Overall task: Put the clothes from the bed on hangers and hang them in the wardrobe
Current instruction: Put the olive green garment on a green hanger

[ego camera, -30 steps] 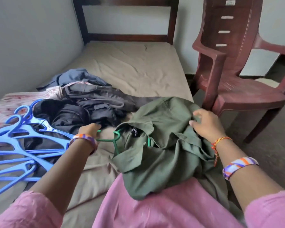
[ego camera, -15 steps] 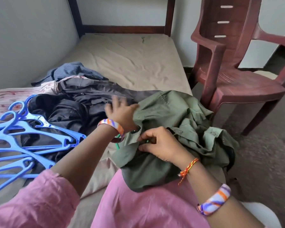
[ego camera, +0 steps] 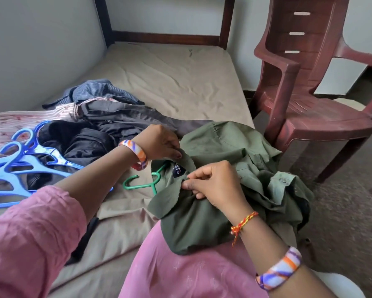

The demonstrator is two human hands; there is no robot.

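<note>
An olive green shirt (ego camera: 228, 151) lies crumpled at the bed's near right edge, partly over my lap. A green hanger (ego camera: 137, 186) sits inside its neck, the hook poking out to the left onto the sheet. My left hand (ego camera: 159, 143) pinches the far side of the collar. My right hand (ego camera: 215, 183) pinches the near side of the collar beside the black label. A heap of dark clothes (ego camera: 90, 134) lies to the left on the bed, with a striped blue garment (ego camera: 94, 91) behind it.
Several blue hangers (ego camera: 15, 166) lie spread at the bed's left edge. A maroon plastic chair (ego camera: 314, 91) stands close to the bed's right side. The tan sheet (ego camera: 170, 78) stretches back to a dark wooden headboard. A grey wall runs along the left.
My left hand moved from the hanger hook to the far collar. My right hand came from the shirt's right side to the near collar. The hanger hook now shows on the sheet.
</note>
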